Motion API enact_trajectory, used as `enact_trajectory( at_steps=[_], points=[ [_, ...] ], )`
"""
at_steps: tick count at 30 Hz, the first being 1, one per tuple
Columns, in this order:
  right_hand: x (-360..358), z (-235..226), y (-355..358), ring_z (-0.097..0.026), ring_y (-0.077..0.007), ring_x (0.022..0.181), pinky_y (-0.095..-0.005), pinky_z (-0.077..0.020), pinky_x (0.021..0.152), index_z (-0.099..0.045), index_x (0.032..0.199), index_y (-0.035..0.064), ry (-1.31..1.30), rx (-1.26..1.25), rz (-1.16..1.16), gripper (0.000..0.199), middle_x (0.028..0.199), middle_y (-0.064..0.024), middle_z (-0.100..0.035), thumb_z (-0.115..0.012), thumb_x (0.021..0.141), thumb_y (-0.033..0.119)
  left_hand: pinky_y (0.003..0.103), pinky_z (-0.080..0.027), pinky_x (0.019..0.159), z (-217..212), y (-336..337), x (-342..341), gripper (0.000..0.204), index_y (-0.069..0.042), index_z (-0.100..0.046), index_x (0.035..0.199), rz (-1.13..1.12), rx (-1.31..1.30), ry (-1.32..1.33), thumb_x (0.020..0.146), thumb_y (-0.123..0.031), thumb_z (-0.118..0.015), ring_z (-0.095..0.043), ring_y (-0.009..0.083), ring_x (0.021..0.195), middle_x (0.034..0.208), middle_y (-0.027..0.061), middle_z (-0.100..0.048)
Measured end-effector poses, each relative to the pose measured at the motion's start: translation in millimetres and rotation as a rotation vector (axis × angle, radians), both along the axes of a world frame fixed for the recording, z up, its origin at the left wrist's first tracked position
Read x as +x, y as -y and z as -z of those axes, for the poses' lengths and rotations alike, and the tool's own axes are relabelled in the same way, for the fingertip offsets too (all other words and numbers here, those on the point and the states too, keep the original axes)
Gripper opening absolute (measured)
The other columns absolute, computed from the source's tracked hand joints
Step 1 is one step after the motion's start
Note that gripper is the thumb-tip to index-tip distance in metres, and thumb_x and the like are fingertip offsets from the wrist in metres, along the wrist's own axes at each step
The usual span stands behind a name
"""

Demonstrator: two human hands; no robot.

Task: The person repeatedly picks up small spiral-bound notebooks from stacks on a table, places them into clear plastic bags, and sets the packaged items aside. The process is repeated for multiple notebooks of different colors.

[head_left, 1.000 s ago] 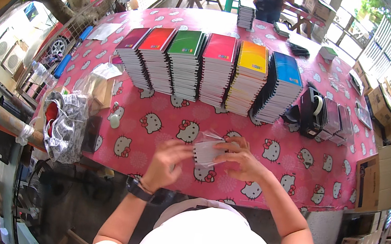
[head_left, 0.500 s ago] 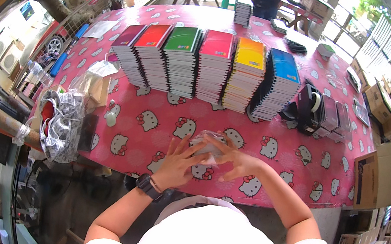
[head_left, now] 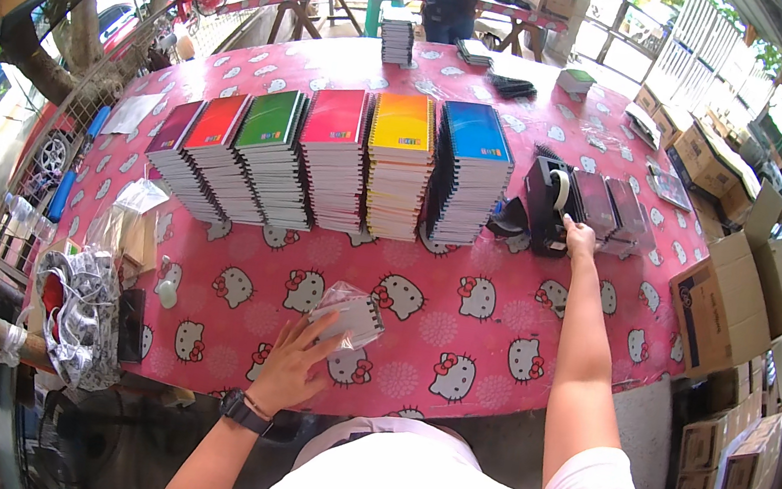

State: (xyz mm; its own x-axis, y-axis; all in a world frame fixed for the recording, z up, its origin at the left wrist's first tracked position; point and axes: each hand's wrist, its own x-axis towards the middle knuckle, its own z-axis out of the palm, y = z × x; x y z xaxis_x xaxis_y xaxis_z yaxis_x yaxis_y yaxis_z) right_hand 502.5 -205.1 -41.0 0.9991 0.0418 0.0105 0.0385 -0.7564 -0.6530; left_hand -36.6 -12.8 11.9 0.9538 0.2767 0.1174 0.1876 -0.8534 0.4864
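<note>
While right hand (head_left: 578, 238) reaches dispenser (head_left: 541, 202), notebook (head_left: 359, 321) lies under left hand (head_left: 292, 363).

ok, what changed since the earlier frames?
The right hand let go of the plastic-wrapped notebook and reached forward-right to the tape dispenser. The notebook's spiral edge, first at left, now faces right. Left hand stayed on it; notebook stacks unmoved.

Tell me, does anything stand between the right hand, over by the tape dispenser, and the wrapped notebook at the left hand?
Nothing visible does: pink tablecloth lies between the right hand, at the black tape dispenser, and the wrapped notebook at the left hand. The notebook stacks stand beyond that path.
</note>
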Motion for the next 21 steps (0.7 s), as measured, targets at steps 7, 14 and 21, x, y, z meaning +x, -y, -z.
enact_trajectory(
  at_steps=[7,14,21],
  points=[
    [-28.7,29.5,31.2,-0.052,-0.0096,0.057,-0.0286,-0.0395,0.050,-0.065,0.079,0.0079,0.340,0.436,-0.155,0.018,0.063,-0.0009,-0.059,-0.065,0.084,0.025,0.054,-0.029,0.104,1.0,4.4,-4.2,0.072,-0.022,-0.047,0.129,-0.031,-0.001,-0.010,0.061,-0.011,-0.068,-0.036,0.0333,0.125,0.143,0.0020,-0.030],
    [-99.0,20.3,-24.8,-0.039,-0.0041,0.048,-0.0194,-0.0322,0.042,-0.064,0.095,0.0060,-0.982,0.698,-0.464,0.017,0.064,0.0041,-0.053,-0.064,0.084,0.020,0.055,-0.030,0.102,7.1,7.6,8.9,0.070,-0.024,-0.049,0.126,-0.060,-0.024,0.103,0.060,-0.013,-0.067,-0.036,0.0352,0.121,0.139,0.0070,-0.032],
    [-297.7,-106.1,-128.1,-0.053,-0.0078,0.058,-0.0257,-0.0395,0.050,-0.064,0.070,0.0034,-0.543,0.064,-1.489,0.031,0.063,-0.0024,-0.060,-0.066,0.080,0.032,0.056,-0.030,0.101,-4.8,3.8,0.8,0.077,-0.029,-0.044,0.131,-0.003,0.086,-0.035,0.059,-0.017,-0.070,-0.032,0.0380,0.126,0.145,0.0058,-0.023]
  ],
)
